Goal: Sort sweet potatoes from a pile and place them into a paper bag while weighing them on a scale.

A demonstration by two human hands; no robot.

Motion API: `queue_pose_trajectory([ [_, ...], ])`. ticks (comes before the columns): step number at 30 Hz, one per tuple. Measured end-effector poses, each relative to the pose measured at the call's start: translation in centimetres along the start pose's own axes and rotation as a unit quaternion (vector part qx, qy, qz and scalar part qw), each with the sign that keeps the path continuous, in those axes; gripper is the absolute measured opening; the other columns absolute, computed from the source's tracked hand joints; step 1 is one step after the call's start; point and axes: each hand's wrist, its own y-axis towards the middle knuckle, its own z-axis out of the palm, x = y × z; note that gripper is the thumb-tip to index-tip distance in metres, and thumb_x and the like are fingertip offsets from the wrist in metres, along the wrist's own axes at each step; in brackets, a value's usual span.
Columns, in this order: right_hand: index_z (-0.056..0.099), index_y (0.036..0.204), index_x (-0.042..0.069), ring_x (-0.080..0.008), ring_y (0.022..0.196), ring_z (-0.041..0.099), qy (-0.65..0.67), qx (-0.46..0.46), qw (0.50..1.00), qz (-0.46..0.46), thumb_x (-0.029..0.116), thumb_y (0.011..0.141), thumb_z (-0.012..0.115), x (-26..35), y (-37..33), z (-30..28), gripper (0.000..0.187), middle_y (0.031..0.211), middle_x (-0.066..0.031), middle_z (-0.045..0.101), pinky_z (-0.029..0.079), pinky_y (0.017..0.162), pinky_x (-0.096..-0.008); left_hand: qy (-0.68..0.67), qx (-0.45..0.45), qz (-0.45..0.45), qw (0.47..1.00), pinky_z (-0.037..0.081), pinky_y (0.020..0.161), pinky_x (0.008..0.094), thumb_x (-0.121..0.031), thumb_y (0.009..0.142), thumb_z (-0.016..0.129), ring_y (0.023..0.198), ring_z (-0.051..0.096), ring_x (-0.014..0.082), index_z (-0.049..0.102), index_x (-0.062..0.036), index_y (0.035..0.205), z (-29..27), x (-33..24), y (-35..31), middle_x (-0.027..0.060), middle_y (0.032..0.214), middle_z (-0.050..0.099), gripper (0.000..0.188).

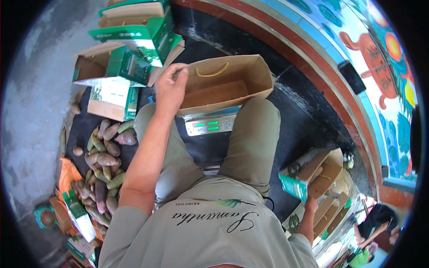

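An open cardboard carton (223, 91) with brown walls and a yellow cord handle stands on a digital scale (211, 126) between my knees. My left hand (172, 87) is closed at the carton's left rim, fingers bent over the edge. Off to the right, my right hand (311, 205) grips the near edge of a second carton (313, 176), green and white outside, brown inside. That carton is tilted with its opening up, and part of this hand's fingers is hidden. The first carton shows a bare brown bottom.
Several long purple and green tubers (105, 161) are heaped left of my legs. Beyond them, open green-and-white cartons (116, 67) are stacked. More cartons (330, 214) stand at the right. A phone (352, 77) lies by the painted wall; another person (377, 225) is at the lower right.
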Motion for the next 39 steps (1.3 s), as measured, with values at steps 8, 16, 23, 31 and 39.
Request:
queue_pose_trajectory([
  [8,0.063,0.097,0.016,-0.0326,0.082,0.064,-0.004,-0.015,0.996,0.088,0.016,0.083,0.051,-2.6,0.6,-2.2,0.018,0.087,-0.0150,0.066,0.050,0.067,-0.0464,0.018,-0.032,0.042,0.998,0.047,0.071,0.0308,-0.012,0.080,0.057,0.076,0.062,0.0224,0.064,-0.0026,0.086,0.1,0.6,0.3,0.0127,0.082,0.065,0.013],
  [16,0.062,0.094,0.006,-0.0350,0.077,0.062,0.137,-0.317,0.932,-0.107,0.024,0.084,0.058,8.4,4.4,-14.2,0.021,0.087,-0.0176,0.064,0.048,0.068,-0.0429,0.036,-0.057,0.052,0.996,0.047,0.070,0.0299,-0.017,0.081,0.058,0.076,0.063,0.0204,0.065,-0.0038,0.088,1.2,-0.1,0.5,0.0110,0.082,0.066,0.016],
  [23,0.061,0.088,0.005,-0.0316,0.076,0.059,0.190,-0.413,0.839,-0.298,0.013,0.086,0.055,20.0,-1.9,-28.0,0.010,0.083,-0.0122,0.062,0.045,0.068,-0.0400,0.003,-0.103,0.080,0.991,0.048,0.069,0.0356,-0.015,0.078,0.059,0.075,0.061,0.0281,0.064,-0.0056,0.083,2.1,1.6,1.2,0.0139,0.082,0.064,0.012],
  [31,0.061,0.091,0.001,-0.0312,0.081,0.059,0.192,-0.429,0.779,-0.415,0.009,0.085,0.056,26.9,-3.9,-34.9,0.011,0.087,-0.0130,0.062,0.046,0.071,-0.0394,0.001,-0.137,0.051,0.989,0.048,0.069,0.0406,-0.014,0.075,0.060,0.076,0.060,0.0322,0.063,-0.0048,0.077,3.1,0.7,0.8,0.0151,0.079,0.062,0.010],
  [39,0.059,0.102,0.003,-0.0342,0.088,0.057,0.182,-0.257,0.713,-0.626,0.008,0.077,0.064,39.9,-4.9,-33.8,0.026,0.096,-0.0157,0.061,0.045,0.078,-0.0398,0.019,-0.122,0.055,0.991,0.047,0.070,0.0428,-0.013,0.074,0.059,0.077,0.059,0.0317,0.062,-0.0053,0.075,3.9,0.9,0.3,0.0134,0.076,0.062,0.009],
])
